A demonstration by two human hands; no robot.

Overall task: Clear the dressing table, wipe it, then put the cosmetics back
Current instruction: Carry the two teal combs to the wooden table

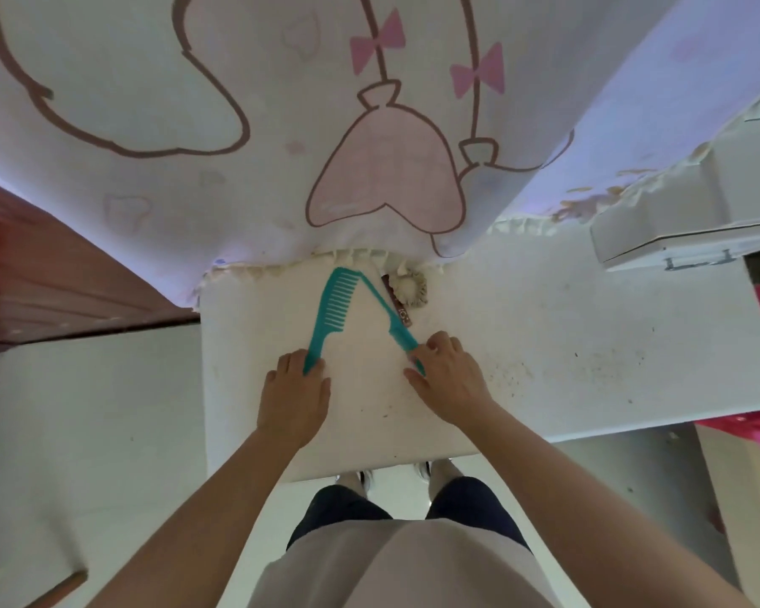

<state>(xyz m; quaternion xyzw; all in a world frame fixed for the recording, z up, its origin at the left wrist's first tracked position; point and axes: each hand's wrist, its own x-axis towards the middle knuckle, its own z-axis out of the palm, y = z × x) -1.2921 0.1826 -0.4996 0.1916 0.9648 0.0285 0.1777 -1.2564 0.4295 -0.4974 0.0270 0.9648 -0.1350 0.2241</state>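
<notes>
While both bare arms reach over the white worktop (545, 326), the L grip (292, 388) pinches the handle end of the wide comb (332, 309), thumb on one side & fingers on the other. The handle tip is hidden under the hand. This comb is teal and lies flat on the worktop, teeth pointing R, head away from the person, up by the hem of the cloth (281, 125).

R of the wide comb lies the thin comb (398, 337), also teal, at a slant. Its pointed tail meets the wide comb's head and its toothed end splays off toward the person, so the 2 make a V w/ its point away from the person. The R grip (450, 375) is curled over that toothed end. A bit of teal shows btw thumb & fingers, so it's holding the thin comb. Can't tell if either comb is lifted at all.

Just R of the thin comb's tail, touching or nearly so, lies a brown stick (396, 302) w/ small print, too small to read. Farther R of the wide comb's head, a cream hair tie (413, 287) sits by the frilled hem.

The cloth behind the wide comb is pale w/ brown cartoon outlines & pink bows. Well R of the wide comb are dark specks (589, 362) scattered on the worktop, plus a white drawer box (676, 230) w/ a metal handle. Well L of it stands dark wood furniture (40, 278).
</notes>
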